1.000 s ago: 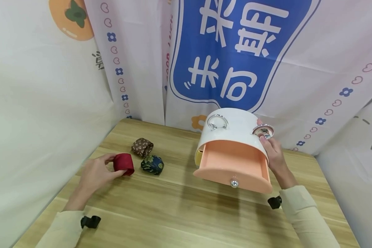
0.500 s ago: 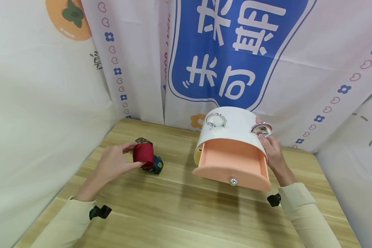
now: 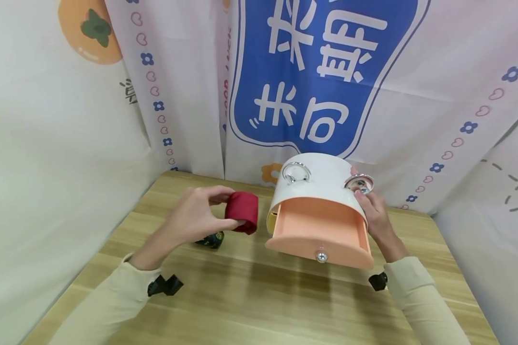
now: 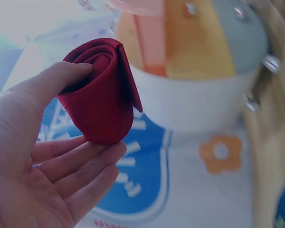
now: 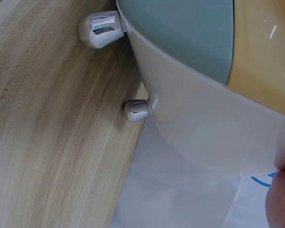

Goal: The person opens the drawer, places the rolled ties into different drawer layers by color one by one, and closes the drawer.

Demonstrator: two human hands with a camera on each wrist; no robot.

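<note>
My left hand [image 3: 194,215] pinches a rolled red necktie [image 3: 241,211] between thumb and fingers, to the left of a rounded white drawer box [image 3: 323,179]. In the left wrist view the thumb presses into the coil of the tie [image 4: 99,104] and the fingertips support its underside. My right hand [image 3: 377,215] grips the box's right side, thumb by a silver ring [image 3: 359,183]. The top orange drawer [image 3: 302,247] is pulled out, with nothing inside. A dark floral rolled necktie [image 3: 211,239] lies on the table, partly hidden behind my left hand.
Yellow [image 5: 261,52] and grey-green [image 5: 185,33] drawer fronts sit below the orange one. Short silver feet [image 5: 137,110] stick out from the box's underside. Printed cloth [image 3: 190,96] hangs behind the wooden table [image 3: 241,306].
My left hand has lifted the red necktie and carried it right, close to the box. The brown necktie has become hidden behind that hand. My right hand keeps its grip on the box.
</note>
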